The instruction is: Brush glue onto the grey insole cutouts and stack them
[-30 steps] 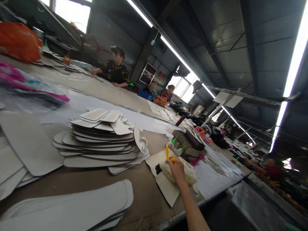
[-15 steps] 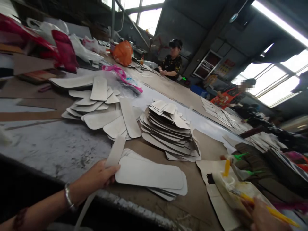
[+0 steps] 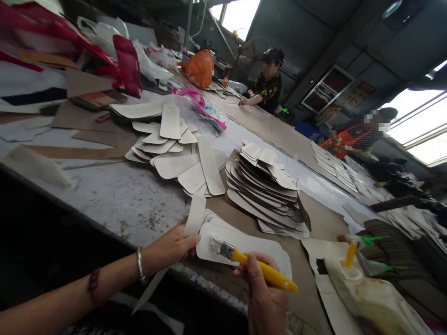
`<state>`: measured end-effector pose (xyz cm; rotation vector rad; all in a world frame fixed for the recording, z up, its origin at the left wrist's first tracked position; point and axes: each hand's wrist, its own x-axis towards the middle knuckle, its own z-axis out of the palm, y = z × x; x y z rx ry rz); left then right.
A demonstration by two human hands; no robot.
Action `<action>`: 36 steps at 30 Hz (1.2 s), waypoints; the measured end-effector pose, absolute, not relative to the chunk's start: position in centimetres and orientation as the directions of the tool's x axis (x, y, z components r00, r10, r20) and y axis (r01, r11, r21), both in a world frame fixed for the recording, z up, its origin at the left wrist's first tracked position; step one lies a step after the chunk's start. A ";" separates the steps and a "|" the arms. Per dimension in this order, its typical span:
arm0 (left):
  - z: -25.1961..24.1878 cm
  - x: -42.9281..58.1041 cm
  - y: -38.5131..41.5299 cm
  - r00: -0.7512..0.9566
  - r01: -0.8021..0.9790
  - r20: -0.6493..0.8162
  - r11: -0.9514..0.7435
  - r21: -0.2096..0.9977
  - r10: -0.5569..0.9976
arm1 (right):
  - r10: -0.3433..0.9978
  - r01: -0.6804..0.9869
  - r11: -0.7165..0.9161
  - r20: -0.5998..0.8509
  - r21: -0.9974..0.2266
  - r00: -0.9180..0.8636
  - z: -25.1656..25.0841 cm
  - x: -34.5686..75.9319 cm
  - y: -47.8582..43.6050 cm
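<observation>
My left hand (image 3: 174, 246) grips a long pale strip (image 3: 195, 215) whose lower end hangs past the table edge; its thumb lies at the left end of a small stack of white rounded pieces (image 3: 268, 249). In my right hand (image 3: 267, 291) is a yellow-handled brush (image 3: 240, 257), its bristles over the left part of the top white piece. Behind the stack stands a taller pile of curved pieces (image 3: 261, 200), and further left lies a loose heap of similar pieces (image 3: 178, 166).
A glue-stained container (image 3: 379, 298) with a yellow-handled tool sits at the lower right. Plastic bags (image 3: 199, 69) and cardboard scraps lie at the back left. Two people (image 3: 267, 86) are across the table (image 3: 153, 204). The table's front edge runs below my left hand.
My right hand has brought the brush from beside the container at the right onto the white stack. My left hand still holds the strip. The whole view has shifted.
</observation>
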<state>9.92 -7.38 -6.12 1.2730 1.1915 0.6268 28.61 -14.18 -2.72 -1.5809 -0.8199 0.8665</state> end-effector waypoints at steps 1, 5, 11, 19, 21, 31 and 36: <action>-6.3 9.8 -7.3 0.360 0.255 -0.311 0.228 0.940 0.880 | 0.863 0.072 -0.172 -0.115 -0.983 0.492 -2.6 28.1 -14.0; -7.1 9.5 -7.2 0.442 0.281 -0.280 0.165 0.945 0.852 | 0.826 0.138 -0.217 -0.106 -0.966 0.553 -2.0 28.4 -14.3; -7.0 9.5 -7.5 0.440 0.254 -0.259 0.157 0.954 0.860 | 0.839 0.157 -0.193 -0.080 -0.969 0.538 -1.9 27.1 -14.4; -5.0 9.5 -7.7 0.360 0.253 -0.271 0.187 0.949 0.893 | 0.748 0.515 -0.352 0.095 -0.782 0.656 -2.2 33.6 -15.6; -4.9 9.7 -7.8 0.347 0.269 -0.306 0.219 0.938 0.887 | 0.733 0.627 -0.349 0.214 -0.696 0.645 -1.9 35.2 -16.2; -5.1 9.9 -8.0 0.332 0.397 -0.348 0.205 0.895 0.877 | 0.734 0.976 0.033 0.668 -0.214 0.122 -2.1 35.3 -16.1; -5.5 9.9 -8.0 0.324 0.402 -0.338 0.195 0.895 0.883 | 0.756 0.919 0.211 0.652 -0.332 0.062 -3.6 31.8 -16.4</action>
